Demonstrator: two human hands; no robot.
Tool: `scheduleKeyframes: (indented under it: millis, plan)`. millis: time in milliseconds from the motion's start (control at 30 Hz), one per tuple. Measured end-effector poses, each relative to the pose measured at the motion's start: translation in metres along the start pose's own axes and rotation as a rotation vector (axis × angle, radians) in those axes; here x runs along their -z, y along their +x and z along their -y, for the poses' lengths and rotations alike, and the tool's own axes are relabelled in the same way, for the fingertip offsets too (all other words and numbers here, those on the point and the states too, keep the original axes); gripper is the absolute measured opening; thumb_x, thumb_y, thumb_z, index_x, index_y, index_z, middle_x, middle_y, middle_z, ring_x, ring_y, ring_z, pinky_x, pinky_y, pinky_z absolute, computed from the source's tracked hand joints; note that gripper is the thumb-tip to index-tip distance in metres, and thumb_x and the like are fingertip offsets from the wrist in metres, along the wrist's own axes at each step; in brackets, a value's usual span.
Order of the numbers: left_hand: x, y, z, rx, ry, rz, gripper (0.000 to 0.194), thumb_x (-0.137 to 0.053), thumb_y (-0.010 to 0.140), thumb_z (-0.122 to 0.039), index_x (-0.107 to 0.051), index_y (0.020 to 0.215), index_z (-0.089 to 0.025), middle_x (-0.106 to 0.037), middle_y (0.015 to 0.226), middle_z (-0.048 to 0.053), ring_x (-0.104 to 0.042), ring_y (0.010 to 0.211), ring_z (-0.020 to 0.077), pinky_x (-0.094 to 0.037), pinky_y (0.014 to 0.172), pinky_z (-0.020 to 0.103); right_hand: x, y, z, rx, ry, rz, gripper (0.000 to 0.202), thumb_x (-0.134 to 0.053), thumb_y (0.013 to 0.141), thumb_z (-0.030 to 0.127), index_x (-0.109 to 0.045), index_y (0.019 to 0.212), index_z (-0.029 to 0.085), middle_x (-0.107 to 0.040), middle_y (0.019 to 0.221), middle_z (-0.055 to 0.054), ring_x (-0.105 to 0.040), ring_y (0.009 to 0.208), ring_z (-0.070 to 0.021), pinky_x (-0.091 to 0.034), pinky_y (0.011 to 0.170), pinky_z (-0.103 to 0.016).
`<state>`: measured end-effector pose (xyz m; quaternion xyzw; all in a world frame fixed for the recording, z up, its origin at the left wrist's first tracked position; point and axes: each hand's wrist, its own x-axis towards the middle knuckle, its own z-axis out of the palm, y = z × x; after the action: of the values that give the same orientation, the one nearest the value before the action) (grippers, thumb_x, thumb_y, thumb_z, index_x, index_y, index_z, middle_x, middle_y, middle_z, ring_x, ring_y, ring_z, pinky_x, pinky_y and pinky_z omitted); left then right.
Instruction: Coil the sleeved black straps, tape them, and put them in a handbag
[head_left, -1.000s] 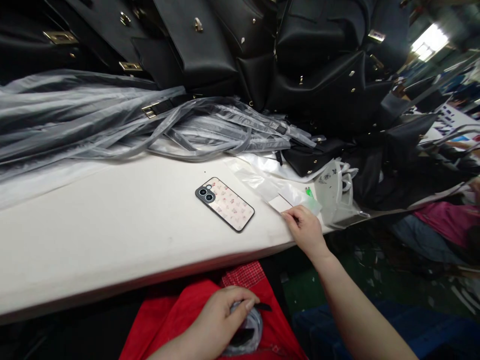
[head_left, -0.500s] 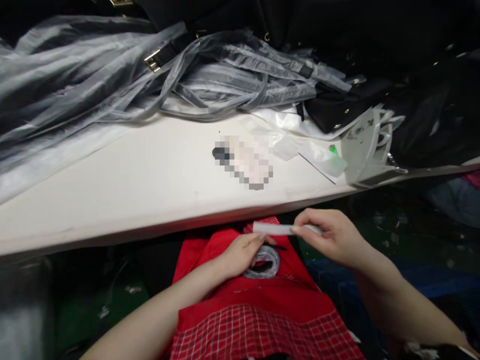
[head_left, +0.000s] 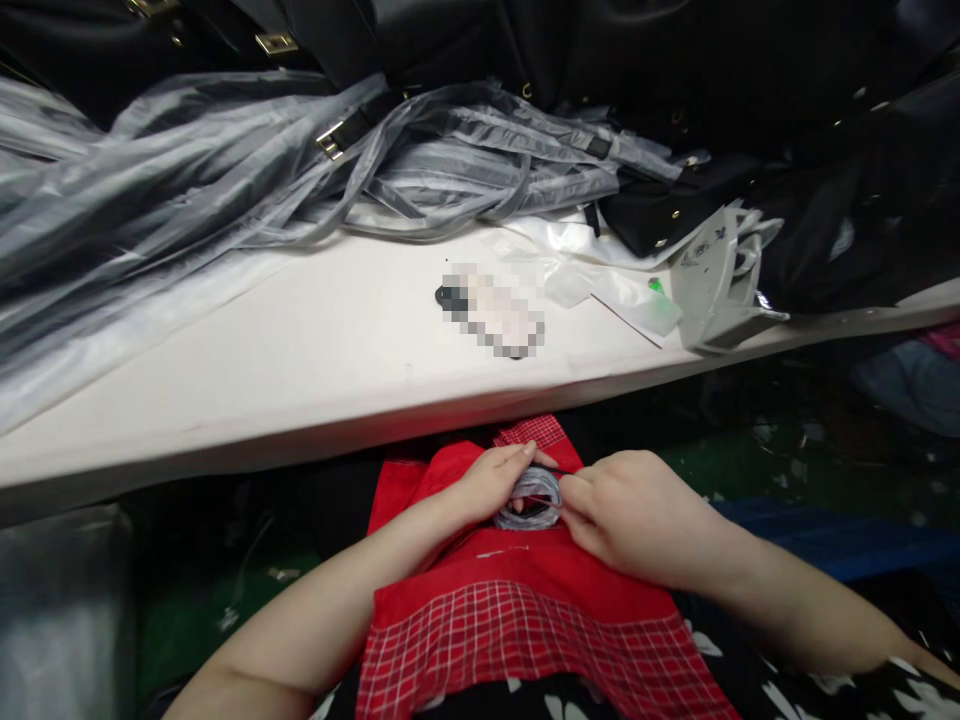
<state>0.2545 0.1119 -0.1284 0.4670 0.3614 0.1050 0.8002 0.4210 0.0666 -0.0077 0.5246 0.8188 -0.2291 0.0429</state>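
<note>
A coiled strap in clear plastic film (head_left: 529, 519) rests in my lap on the red apron (head_left: 495, 570). My left hand (head_left: 495, 482) is closed on the coil's left side, thumb along its top edge. My right hand (head_left: 637, 515) is pinched at the coil's right side, its back towards me. A thin strip runs across the coil's opening to the right fingertips. The pinched fingers hide most of what they hold, and I cannot see the white strip there.
Beyond the white table edge (head_left: 300, 425) lie long film-wrapped straps (head_left: 262, 170) with gold buckles. Black bags (head_left: 465, 45) stand behind them. A blurred-out object (head_left: 495, 312), a clear plastic bag (head_left: 577, 275) and a grey tape dispenser (head_left: 709, 285) sit on the table.
My right hand has moved left and down to the coil; the white strip it held out is now hidden from view. My left hand stays on the coil. The view has shifted slightly.
</note>
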Motion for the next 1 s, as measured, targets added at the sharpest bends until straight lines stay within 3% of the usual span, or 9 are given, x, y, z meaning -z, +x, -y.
scheduleKeyframes:
  millis: [167,333,433,533,800,900,1000]
  plan:
    - [-0.003,-0.002,0.002,-0.013,-0.011,0.043,0.063,-0.037,0.088,-0.066,-0.068,0.100,-0.013,-0.060,0.060,0.001,-0.052,0.046,0.0112,-0.039,0.046,0.022,-0.021,0.014,0.009,0.002,-0.110,0.039,0.013,-0.054,0.082,0.016,-0.066,0.076,0.018,-0.069,0.069,-0.009,-0.061,0.057,-0.0195,-0.036,0.056,-0.029]
    - [-0.002,-0.007,-0.006,-0.184,0.163,-0.023,0.048,-0.044,0.089,-0.053,-0.065,0.074,-0.013,-0.066,0.073,0.005,-0.058,0.069,0.0163,-0.047,0.067,0.027,-0.036,0.018,0.000,-0.064,-0.117,-0.026,0.010,-0.060,0.083,0.023,-0.067,0.085,0.017,-0.070,0.072,-0.008,-0.062,0.060,-0.0198,-0.033,0.054,-0.028]
    - [0.000,-0.012,-0.014,-0.200,0.289,-0.025,0.039,-0.043,0.091,-0.041,-0.069,0.081,-0.013,-0.070,0.084,0.007,-0.062,0.079,0.0184,-0.047,0.074,0.028,-0.028,0.006,-0.015,-0.135,0.129,-0.033,0.016,-0.068,0.080,0.035,-0.066,0.074,0.020,-0.066,0.065,-0.001,-0.057,0.057,-0.0150,-0.031,0.053,-0.024]
    - [-0.003,-0.014,-0.020,-0.230,0.381,0.001,0.033,-0.046,0.090,-0.037,-0.071,0.089,-0.014,-0.072,0.090,0.007,-0.064,0.083,0.0192,-0.048,0.078,0.028,-0.024,-0.002,-0.031,-0.194,0.445,-0.057,0.020,-0.067,0.082,0.035,-0.065,0.071,0.019,-0.061,0.061,0.003,-0.052,0.055,-0.0107,-0.030,0.051,-0.021]
    - [-0.012,-0.018,-0.017,-0.273,0.500,-0.062,0.024,-0.061,0.084,-0.039,-0.067,0.075,-0.017,-0.071,0.077,0.004,-0.062,0.072,0.0172,-0.046,0.071,0.026,-0.066,0.013,-0.043,-0.250,0.928,-0.282,0.028,-0.067,0.080,0.038,-0.064,0.069,0.014,-0.059,0.063,0.001,-0.050,0.058,-0.0096,-0.037,0.056,-0.020]
    - [-0.013,-0.022,-0.016,-0.254,0.517,-0.089,0.020,-0.063,0.081,-0.036,-0.066,0.073,-0.018,-0.071,0.077,0.004,-0.063,0.074,0.0194,-0.048,0.073,0.029,-0.079,0.016,-0.040,-0.379,1.175,-0.236,0.040,-0.067,0.076,0.054,-0.059,0.069,0.014,-0.056,0.056,0.003,-0.047,0.049,-0.0088,-0.036,0.048,-0.020]
    - [-0.008,-0.022,-0.011,-0.275,0.553,-0.066,0.029,-0.061,0.083,-0.047,-0.066,0.067,-0.024,-0.069,0.074,0.002,-0.064,0.073,0.0223,-0.052,0.073,0.034,-0.096,0.025,-0.045,-0.637,1.337,-0.073,0.059,-0.037,0.087,0.067,-0.057,0.065,0.016,-0.052,0.048,0.002,-0.046,0.040,-0.0105,-0.037,0.042,-0.022]
